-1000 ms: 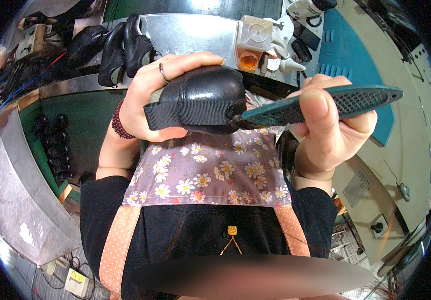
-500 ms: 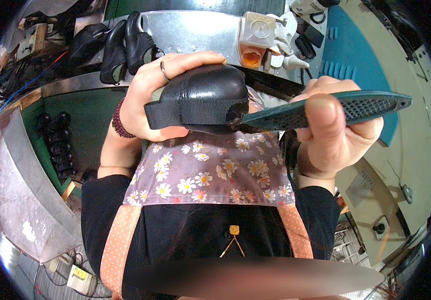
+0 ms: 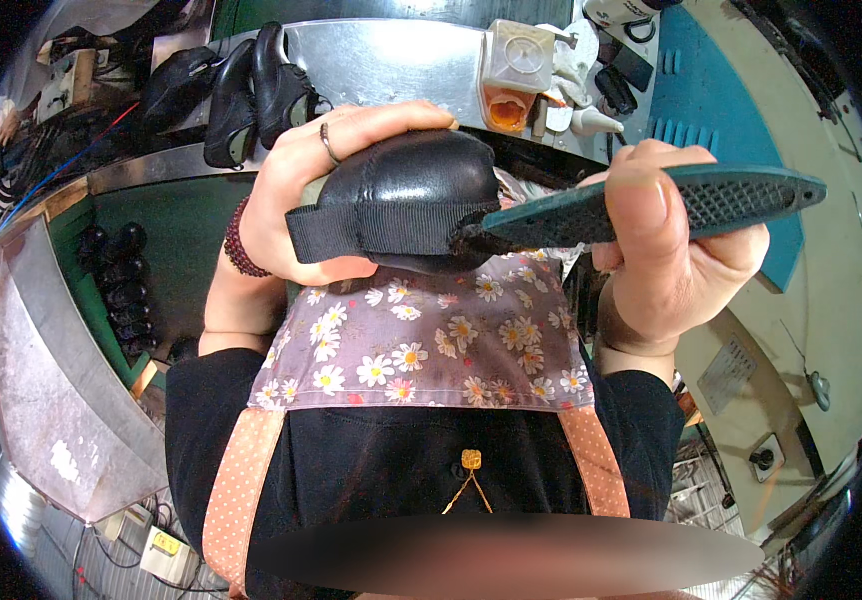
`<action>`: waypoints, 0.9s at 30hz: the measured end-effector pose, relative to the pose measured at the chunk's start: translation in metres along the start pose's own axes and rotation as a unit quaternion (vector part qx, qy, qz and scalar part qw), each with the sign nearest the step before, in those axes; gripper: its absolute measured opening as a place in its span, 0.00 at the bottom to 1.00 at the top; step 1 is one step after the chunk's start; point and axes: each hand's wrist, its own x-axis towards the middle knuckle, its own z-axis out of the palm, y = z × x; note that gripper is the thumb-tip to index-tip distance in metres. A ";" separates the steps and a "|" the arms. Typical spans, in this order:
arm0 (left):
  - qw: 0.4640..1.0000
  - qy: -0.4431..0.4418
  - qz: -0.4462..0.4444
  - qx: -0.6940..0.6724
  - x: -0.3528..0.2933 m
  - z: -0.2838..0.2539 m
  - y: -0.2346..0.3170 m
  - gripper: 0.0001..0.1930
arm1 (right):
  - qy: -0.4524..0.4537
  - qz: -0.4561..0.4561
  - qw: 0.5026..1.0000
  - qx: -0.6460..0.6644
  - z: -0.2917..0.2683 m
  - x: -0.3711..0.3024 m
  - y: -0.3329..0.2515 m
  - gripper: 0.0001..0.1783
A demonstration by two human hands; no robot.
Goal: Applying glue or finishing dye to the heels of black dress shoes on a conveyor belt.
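Note:
My left hand (image 3: 296, 185) is wrapped round a black leather shoe upper (image 3: 416, 165), rounded and shiny, its fingers over the top and far side. A black ribbed band (image 3: 376, 231) runs along the near side of the upper. My right hand (image 3: 666, 240) grips a brush (image 3: 741, 195) with a flat, dark green, mesh-textured handle that has a hole at its end. The thumb presses on the handle's near side. The brush's dark, clumped tip touches the right end of the band; exactly how the bristles lie is hidden.
Ahead, a metal tabletop (image 3: 381, 65) bears black shoes (image 3: 241, 100) at left and a translucent container (image 3: 518, 60) above an orange-stained cup (image 3: 507, 112) at right. A white nozzle bottle (image 3: 596, 123) lies beside them. Several black shoes (image 3: 123, 290) sit lower left. A blue panel (image 3: 701, 100) stands right.
The brush has tilted a little, its tip shifting slightly left and up along the band's end. My left hand and the shoe upper stay nearly still.

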 end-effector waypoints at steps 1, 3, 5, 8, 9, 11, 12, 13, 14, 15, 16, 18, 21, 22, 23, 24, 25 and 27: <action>1.000 -0.001 0.000 0.000 0.001 -0.001 0.000 0.49 | -0.001 -0.005 1.000 -0.001 0.000 0.002 0.000 0.16; 0.999 -0.014 0.014 0.034 0.002 -0.005 0.001 0.48 | -0.005 -0.014 1.000 -0.002 0.001 0.005 0.003 0.15; 0.999 -0.013 0.005 0.045 0.002 -0.006 0.005 0.48 | -0.009 -0.024 1.000 -0.003 0.002 0.008 0.005 0.14; 0.997 -0.010 0.008 0.070 0.000 -0.007 0.004 0.47 | -0.014 -0.041 0.999 -0.004 0.003 0.011 0.008 0.12; 0.996 -0.007 0.019 0.082 -0.002 -0.007 0.004 0.47 | -0.015 -0.047 0.999 -0.004 0.003 0.011 0.009 0.11; 0.996 -0.013 0.019 0.086 0.000 -0.008 0.004 0.47 | -0.015 -0.056 0.998 -0.006 0.003 0.014 0.012 0.10; 0.996 -0.020 0.018 0.088 0.003 -0.008 0.003 0.47 | -0.010 -0.052 0.999 -0.007 -0.001 0.013 0.011 0.10; 0.996 -0.025 0.017 0.085 0.005 -0.008 0.001 0.47 | -0.008 -0.051 0.999 -0.007 -0.003 0.013 0.010 0.10; 0.996 -0.021 0.013 0.083 0.004 -0.007 0.002 0.46 | -0.009 -0.056 0.998 -0.004 -0.006 0.009 0.009 0.11; 0.997 -0.017 0.010 0.080 0.003 -0.005 0.003 0.46 | -0.009 -0.061 0.998 -0.001 -0.007 0.006 0.008 0.11; 0.996 -0.020 0.011 0.082 0.001 -0.002 0.004 0.46 | -0.009 -0.066 0.998 0.002 -0.009 0.004 0.007 0.12; 0.998 0.042 -0.005 0.043 -0.005 0.002 0.004 0.45 | -0.018 -0.076 0.997 0.013 -0.009 0.001 0.009 0.13; 0.997 0.034 0.008 0.064 -0.006 -0.001 0.003 0.44 | -0.027 -0.102 0.994 0.000 -0.007 -0.005 0.017 0.14; 0.997 0.029 0.008 0.066 -0.007 0.000 0.003 0.44 | -0.017 -0.056 0.998 -0.023 -0.008 -0.006 0.017 0.13; 0.997 0.044 -0.001 0.059 -0.007 0.001 0.005 0.43 | -0.007 -0.009 0.999 -0.046 -0.009 -0.008 0.015 0.13; 0.997 0.058 -0.011 0.052 -0.007 0.001 0.005 0.43 | 0.015 0.002 0.999 -0.035 -0.008 -0.008 0.013 0.12; 0.997 0.054 -0.011 0.054 -0.007 0.001 0.003 0.43 | 0.038 0.015 0.999 -0.023 -0.007 -0.007 0.010 0.11; 0.996 0.076 0.010 0.047 -0.007 0.002 0.001 0.42 | 0.031 -0.002 0.999 -0.025 -0.008 -0.008 0.009 0.11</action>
